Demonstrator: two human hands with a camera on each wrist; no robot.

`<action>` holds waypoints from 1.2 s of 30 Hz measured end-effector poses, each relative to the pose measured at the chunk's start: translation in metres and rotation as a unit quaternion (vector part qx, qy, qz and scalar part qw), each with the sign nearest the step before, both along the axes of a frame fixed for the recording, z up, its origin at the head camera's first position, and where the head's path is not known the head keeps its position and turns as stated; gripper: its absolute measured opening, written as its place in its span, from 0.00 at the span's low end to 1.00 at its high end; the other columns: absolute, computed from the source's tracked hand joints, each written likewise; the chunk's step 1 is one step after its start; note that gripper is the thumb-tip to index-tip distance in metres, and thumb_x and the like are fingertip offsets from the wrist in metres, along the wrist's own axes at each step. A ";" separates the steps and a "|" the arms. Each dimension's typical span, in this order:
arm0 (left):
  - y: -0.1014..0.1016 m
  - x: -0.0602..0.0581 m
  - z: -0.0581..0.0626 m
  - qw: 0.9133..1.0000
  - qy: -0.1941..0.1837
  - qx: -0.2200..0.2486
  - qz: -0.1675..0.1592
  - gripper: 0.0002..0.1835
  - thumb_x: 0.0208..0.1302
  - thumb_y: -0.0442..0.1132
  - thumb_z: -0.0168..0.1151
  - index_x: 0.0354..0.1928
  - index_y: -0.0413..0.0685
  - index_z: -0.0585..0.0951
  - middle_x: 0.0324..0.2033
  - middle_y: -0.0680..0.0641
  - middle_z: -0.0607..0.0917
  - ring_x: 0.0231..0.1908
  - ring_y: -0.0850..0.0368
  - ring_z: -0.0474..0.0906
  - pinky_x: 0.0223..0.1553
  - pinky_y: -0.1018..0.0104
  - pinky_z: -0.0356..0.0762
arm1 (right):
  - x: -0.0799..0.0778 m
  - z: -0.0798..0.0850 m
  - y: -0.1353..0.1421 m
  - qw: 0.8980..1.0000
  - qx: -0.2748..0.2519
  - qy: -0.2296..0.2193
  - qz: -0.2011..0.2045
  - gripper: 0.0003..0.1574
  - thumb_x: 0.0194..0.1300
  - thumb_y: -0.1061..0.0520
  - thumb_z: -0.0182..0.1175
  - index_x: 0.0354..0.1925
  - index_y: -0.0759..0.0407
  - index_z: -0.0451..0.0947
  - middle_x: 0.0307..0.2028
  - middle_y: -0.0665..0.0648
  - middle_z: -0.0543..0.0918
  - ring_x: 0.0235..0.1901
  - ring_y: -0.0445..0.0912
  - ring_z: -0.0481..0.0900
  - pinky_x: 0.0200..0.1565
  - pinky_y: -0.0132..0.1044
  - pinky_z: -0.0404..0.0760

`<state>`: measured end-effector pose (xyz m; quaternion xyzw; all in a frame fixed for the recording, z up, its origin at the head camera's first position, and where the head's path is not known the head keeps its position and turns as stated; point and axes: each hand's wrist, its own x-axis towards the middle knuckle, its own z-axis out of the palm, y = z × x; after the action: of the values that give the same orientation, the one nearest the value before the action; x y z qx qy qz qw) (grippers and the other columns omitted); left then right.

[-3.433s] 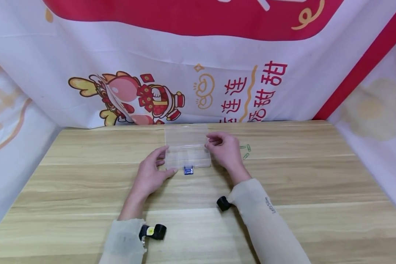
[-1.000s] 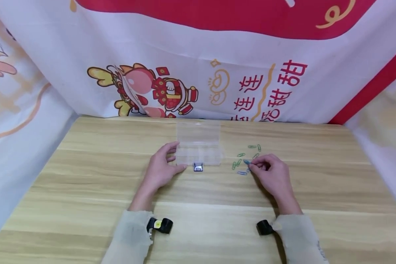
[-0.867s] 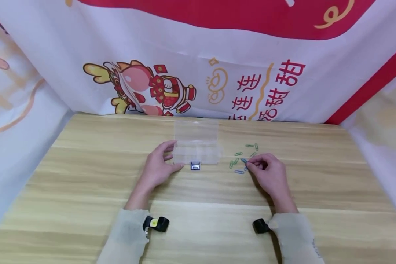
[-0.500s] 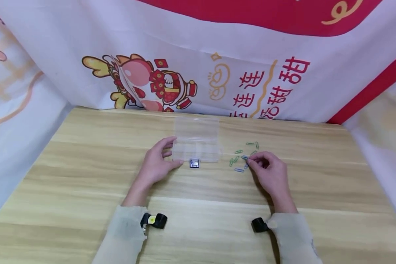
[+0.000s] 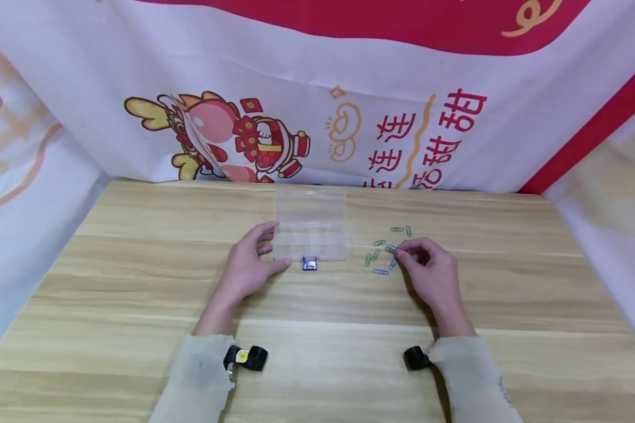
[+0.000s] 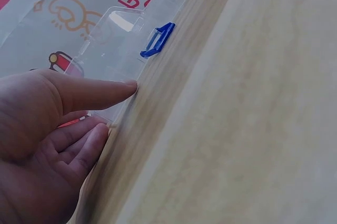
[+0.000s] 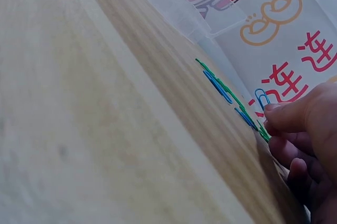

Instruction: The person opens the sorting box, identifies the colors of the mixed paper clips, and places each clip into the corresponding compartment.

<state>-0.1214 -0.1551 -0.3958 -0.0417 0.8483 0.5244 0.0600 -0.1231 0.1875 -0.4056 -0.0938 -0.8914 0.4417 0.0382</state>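
Note:
A clear plastic box (image 5: 309, 239) with compartments lies with its lid (image 5: 309, 207) raised at the back and a blue latch (image 5: 309, 264) at its front. My left hand (image 5: 251, 261) holds the box by its left end, thumb along the front edge and fingers at the side. Right of the box, my right hand (image 5: 428, 267) pinches a light blue paper clip (image 7: 262, 97) between thumb and index finger. In the right wrist view this clip stands up above the loose clips.
Several green paper clips (image 5: 376, 254) and two blue paper clips (image 5: 381, 271) are scattered on the wooden table (image 5: 317, 370) between the box and my right hand. A printed white cloth (image 5: 317, 76) hangs behind the table's back edge.
My right hand has left the box's right end, moved right to the clips and taken a blue paper clip, now slightly farther back. My left hand stays at the box's left end.

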 end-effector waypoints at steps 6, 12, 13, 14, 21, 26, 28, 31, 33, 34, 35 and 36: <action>0.001 0.001 0.000 1.000 0.000 0.005 0.001 0.44 0.62 0.31 0.79 0.79 0.53 0.70 0.74 0.39 0.76 0.71 0.37 0.78 0.74 0.47 0.79 | 0.001 0.001 -0.001 1.000 0.001 0.000 -0.001 0.07 0.76 0.53 0.68 0.49 0.52 0.88 0.45 0.56 0.88 0.43 0.48 0.79 0.43 0.32 0.79; -0.001 0.002 0.002 1.000 -0.005 0.007 0.004 0.44 0.63 0.31 0.78 0.80 0.54 0.70 0.75 0.39 0.75 0.71 0.38 0.77 0.75 0.47 0.78 | 0.000 0.001 -0.003 1.000 -0.009 -0.005 -0.002 0.08 0.76 0.52 0.68 0.50 0.52 0.88 0.46 0.56 0.88 0.45 0.49 0.78 0.46 0.35 0.79; -0.001 0.002 0.002 1.000 -0.006 0.007 0.005 0.44 0.63 0.31 0.78 0.80 0.54 0.70 0.75 0.40 0.75 0.71 0.38 0.77 0.75 0.47 0.78 | 0.000 0.001 -0.004 1.000 -0.010 -0.006 -0.001 0.08 0.76 0.52 0.67 0.50 0.51 0.87 0.47 0.56 0.88 0.45 0.49 0.78 0.47 0.36 0.79; -0.002 0.002 0.002 1.000 -0.008 0.007 0.006 0.44 0.64 0.31 0.78 0.80 0.54 0.70 0.75 0.40 0.75 0.71 0.38 0.77 0.75 0.47 0.78 | 0.000 0.001 -0.004 1.000 -0.011 -0.005 0.000 0.08 0.77 0.52 0.67 0.50 0.51 0.87 0.47 0.56 0.88 0.45 0.49 0.78 0.48 0.36 0.79; 0.000 0.002 0.002 1.000 -0.004 0.005 -0.001 0.44 0.63 0.33 0.78 0.80 0.54 0.70 0.75 0.40 0.75 0.71 0.38 0.77 0.75 0.47 0.78 | 0.001 0.002 -0.002 1.000 -0.023 0.010 -0.007 0.08 0.76 0.53 0.68 0.50 0.51 0.88 0.49 0.54 0.88 0.47 0.48 0.78 0.49 0.36 0.80; -0.002 0.001 0.001 1.000 -0.005 0.005 -0.004 0.45 0.63 0.33 0.78 0.80 0.55 0.69 0.75 0.41 0.75 0.71 0.38 0.77 0.75 0.48 0.78 | 0.002 0.004 -0.006 0.999 -0.024 0.028 -0.017 0.06 0.75 0.53 0.69 0.47 0.51 0.89 0.48 0.52 0.88 0.46 0.47 0.79 0.48 0.33 0.79; -0.002 0.001 0.000 1.000 -0.005 0.006 -0.006 0.45 0.63 0.33 0.78 0.80 0.55 0.69 0.76 0.41 0.75 0.72 0.38 0.77 0.75 0.47 0.78 | 0.003 0.005 -0.009 0.999 -0.024 0.039 -0.013 0.06 0.75 0.53 0.69 0.47 0.51 0.89 0.47 0.53 0.88 0.45 0.47 0.79 0.46 0.32 0.79; -0.003 0.001 0.001 1.000 -0.005 0.008 -0.009 0.45 0.64 0.33 0.78 0.80 0.55 0.69 0.76 0.41 0.75 0.72 0.38 0.77 0.75 0.47 0.77 | 0.003 0.006 -0.017 0.998 -0.028 0.055 0.004 0.06 0.74 0.54 0.70 0.46 0.53 0.89 0.46 0.54 0.88 0.43 0.46 0.79 0.43 0.28 0.78; -0.003 0.001 0.001 1.000 -0.005 0.010 -0.010 0.45 0.64 0.32 0.78 0.81 0.55 0.69 0.76 0.41 0.75 0.72 0.38 0.77 0.75 0.47 0.77 | 0.002 0.007 -0.024 0.997 -0.037 0.066 0.020 0.05 0.73 0.55 0.71 0.45 0.54 0.89 0.44 0.55 0.88 0.41 0.47 0.80 0.40 0.27 0.78; -0.003 0.001 0.001 1.000 -0.005 0.011 -0.010 0.45 0.63 0.32 0.78 0.81 0.55 0.69 0.76 0.40 0.75 0.72 0.38 0.77 0.75 0.47 0.77 | 0.001 0.008 -0.027 0.996 -0.042 0.070 0.028 0.05 0.72 0.55 0.71 0.44 0.55 0.90 0.42 0.55 0.89 0.40 0.47 0.80 0.39 0.27 0.79; -0.003 0.001 0.001 1.000 -0.005 0.012 -0.010 0.45 0.63 0.32 0.78 0.81 0.55 0.69 0.76 0.40 0.75 0.72 0.38 0.77 0.75 0.47 0.77 | 0.000 0.008 -0.031 0.996 -0.045 0.074 0.035 0.04 0.72 0.56 0.72 0.43 0.55 0.90 0.41 0.55 0.89 0.39 0.47 0.80 0.37 0.27 0.79; -0.003 0.001 0.001 1.000 -0.004 0.013 -0.011 0.45 0.63 0.32 0.78 0.81 0.55 0.69 0.76 0.40 0.75 0.72 0.38 0.77 0.75 0.47 0.77 | -0.001 0.009 -0.036 0.995 -0.048 0.076 0.042 0.04 0.72 0.56 0.72 0.42 0.54 0.90 0.40 0.55 0.89 0.39 0.47 0.81 0.37 0.28 0.79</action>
<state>-0.1204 -0.1583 -0.3949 -0.0338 0.8418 0.5343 0.0695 -0.1238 0.1519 -0.3967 -0.0239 -0.8667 0.4913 0.0826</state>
